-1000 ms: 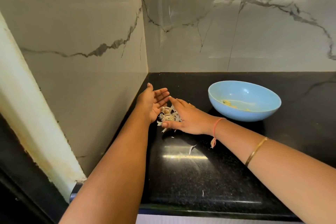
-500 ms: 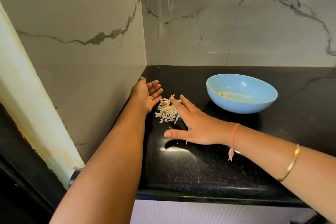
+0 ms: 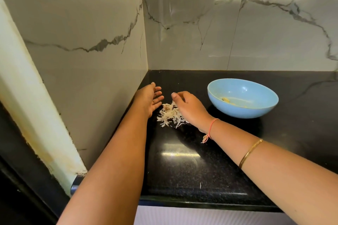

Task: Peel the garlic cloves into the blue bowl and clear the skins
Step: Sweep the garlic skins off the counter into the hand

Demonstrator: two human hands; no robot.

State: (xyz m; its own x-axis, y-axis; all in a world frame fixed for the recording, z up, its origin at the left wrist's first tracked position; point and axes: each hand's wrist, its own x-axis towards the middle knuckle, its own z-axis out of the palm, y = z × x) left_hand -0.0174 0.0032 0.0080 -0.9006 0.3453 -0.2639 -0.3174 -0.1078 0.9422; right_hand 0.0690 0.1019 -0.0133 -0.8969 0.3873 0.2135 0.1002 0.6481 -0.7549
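Black counter (image 3: 182, 170), far-left corner: left hand (image 3: 149, 99) is standing on edge, palm facing right, fingers straight and slightly spread. Garlic skins (image 3: 169, 116) are lying heaped just right of it. Right hand (image 3: 191, 108) is arching over the heap, fingers curled; grip cannot be told. Blue bowl (image 3: 217, 103) is sitting further right, holding peeled cloves (image 3: 226, 99).

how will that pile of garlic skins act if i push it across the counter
Probably light and floppy: the garlic skins are thin, curled, papery shreds. Likely to scatter rather than slide as one, since the pile is loose and a stray flake lies apart on the counter. Its glossy surface should offer little grip.
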